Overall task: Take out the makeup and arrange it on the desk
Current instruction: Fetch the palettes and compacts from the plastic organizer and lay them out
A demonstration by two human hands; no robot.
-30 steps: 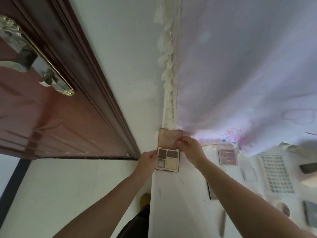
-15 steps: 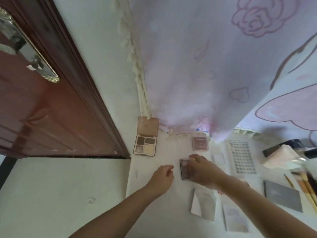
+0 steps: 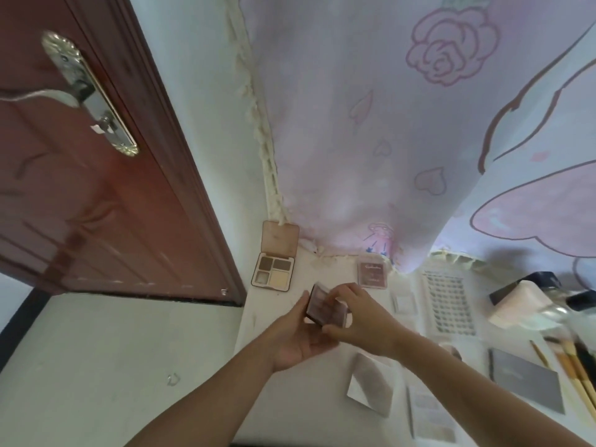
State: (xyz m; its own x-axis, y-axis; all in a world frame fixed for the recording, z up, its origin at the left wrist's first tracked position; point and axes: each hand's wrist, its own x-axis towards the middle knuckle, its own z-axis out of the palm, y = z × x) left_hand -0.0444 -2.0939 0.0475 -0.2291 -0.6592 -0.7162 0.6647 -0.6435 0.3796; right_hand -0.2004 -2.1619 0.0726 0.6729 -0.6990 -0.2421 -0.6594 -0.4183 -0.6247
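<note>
A small mauve palette (image 3: 324,307) is lifted above the white desk (image 3: 322,382), tilted. My left hand (image 3: 298,340) cups it from below and the left. My right hand (image 3: 361,321) grips its right side from above. An open four-pan eyeshadow palette (image 3: 274,269) lies at the desk's far left corner with its lid up. A shut pink compact (image 3: 372,271) lies behind my hands by the curtain.
A grey packet (image 3: 371,387), a lash tray (image 3: 450,304), a dark grey flat case (image 3: 525,380), brushes (image 3: 574,369) and a pale pink pouch (image 3: 519,301) lie on the desk to the right. A flowered curtain (image 3: 387,140) hangs behind. A brown door (image 3: 80,188) stands left.
Both hands left the open four-pan palette at the far corner. My right hand picked the mauve palette off the desk, and now both hands hold it raised.
</note>
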